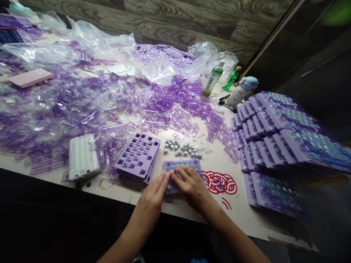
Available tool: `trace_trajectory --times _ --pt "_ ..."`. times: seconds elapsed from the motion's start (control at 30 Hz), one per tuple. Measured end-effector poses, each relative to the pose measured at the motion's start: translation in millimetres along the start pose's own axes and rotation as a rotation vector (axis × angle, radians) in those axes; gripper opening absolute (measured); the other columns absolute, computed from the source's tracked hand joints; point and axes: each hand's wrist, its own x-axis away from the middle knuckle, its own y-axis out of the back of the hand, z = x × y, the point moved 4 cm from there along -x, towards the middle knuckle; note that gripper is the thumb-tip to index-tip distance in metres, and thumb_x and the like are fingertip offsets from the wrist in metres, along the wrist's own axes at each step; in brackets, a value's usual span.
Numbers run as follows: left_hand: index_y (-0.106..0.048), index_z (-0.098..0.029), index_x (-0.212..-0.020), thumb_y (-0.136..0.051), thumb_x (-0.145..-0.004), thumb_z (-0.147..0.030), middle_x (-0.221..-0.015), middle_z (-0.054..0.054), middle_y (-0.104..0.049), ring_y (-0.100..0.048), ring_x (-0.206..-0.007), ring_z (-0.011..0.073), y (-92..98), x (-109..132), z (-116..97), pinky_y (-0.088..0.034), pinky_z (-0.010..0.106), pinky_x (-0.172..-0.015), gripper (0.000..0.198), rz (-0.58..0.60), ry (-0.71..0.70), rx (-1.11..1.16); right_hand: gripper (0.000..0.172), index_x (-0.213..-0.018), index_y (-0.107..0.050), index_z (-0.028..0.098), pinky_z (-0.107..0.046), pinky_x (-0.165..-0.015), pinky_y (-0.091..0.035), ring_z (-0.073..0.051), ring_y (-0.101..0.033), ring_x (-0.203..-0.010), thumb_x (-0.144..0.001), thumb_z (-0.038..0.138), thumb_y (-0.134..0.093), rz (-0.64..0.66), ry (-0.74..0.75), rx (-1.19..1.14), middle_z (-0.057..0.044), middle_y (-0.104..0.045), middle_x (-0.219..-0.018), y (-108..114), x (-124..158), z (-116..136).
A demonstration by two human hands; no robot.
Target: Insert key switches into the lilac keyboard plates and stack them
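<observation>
Low at the table's front edge lies a purple panel (183, 163) set with rows of small teal pieces. My left hand (156, 188) is over its left side, fingers drawn together and tips on the panel. My right hand (190, 182) covers the middle, fingers bent down and close to the left fingertips. Whatever small thing is between the fingertips is hidden. Just behind the panel is a loose heap of small silvery-and-blue parts (188, 149). To the left, purple panels with square openings (137, 155) lie stacked.
Filled purple panels (270, 142) stand stacked at right. Clear purple plastic pieces (115, 96) cover much of the table, beside a white battery-like case (83, 157). Behind are plastic bags (101, 40), a green-labelled bottle (213, 80), a small green bottle (231, 78) and a blue-lidded flask (242, 91).
</observation>
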Motion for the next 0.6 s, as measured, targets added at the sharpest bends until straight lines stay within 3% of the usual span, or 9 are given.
trace_trajectory --times 0.13,0.33,0.47,0.6 --pt "-0.014 -0.018 -0.143 -0.028 -0.082 0.0 -0.136 0.013 -0.043 -0.044 -0.122 0.0215 -4.4 2.5 -2.6 -0.043 0.038 -0.096 0.065 0.004 -0.027 -0.09 0.029 -0.102 -0.06 0.005 -0.035 -0.071 -0.048 -0.024 -0.051 -0.085 -0.09 0.004 -0.034 0.027 0.096 0.067 -0.015 -0.059 -0.092 -3.9 0.3 10.8" --pt "-0.008 -0.016 -0.143 -0.028 -0.083 0.0 -0.136 0.017 -0.042 -0.044 -0.121 0.0235 -11.1 4.1 -1.8 -0.044 0.038 -0.094 0.065 0.004 -0.05 -0.144 0.027 -0.098 -0.062 0.002 -0.033 -0.067 -0.049 -0.024 -0.052 -0.083 -0.088 0.002 -0.037 -0.049 0.206 0.103 -0.017 -0.059 -0.091 -11.1 -0.2 15.8" --pt "-0.023 -0.02 -0.141 -0.027 -0.079 0.004 -0.129 0.017 -0.043 -0.047 -0.115 0.0258 -12.6 5.5 2.6 -0.048 0.04 -0.086 0.067 -0.027 0.078 -0.178 0.021 -0.099 -0.062 0.004 -0.033 -0.072 -0.049 -0.023 -0.051 -0.087 -0.087 0.003 -0.044 0.011 0.18 0.074 -0.015 -0.058 -0.095 -13.8 -2.7 12.3" --pt "-0.038 -0.021 -0.134 -0.031 -0.077 0.003 -0.106 0.013 -0.049 -0.052 -0.095 0.0229 -13.4 3.9 5.9 -0.051 0.037 -0.075 0.063 -0.034 0.111 -0.158 0.013 -0.091 -0.064 0.006 -0.032 -0.071 -0.049 -0.023 -0.05 -0.087 -0.085 0.007 -0.053 0.091 0.197 0.063 -0.014 -0.057 -0.094 -15.9 -4.5 13.8"
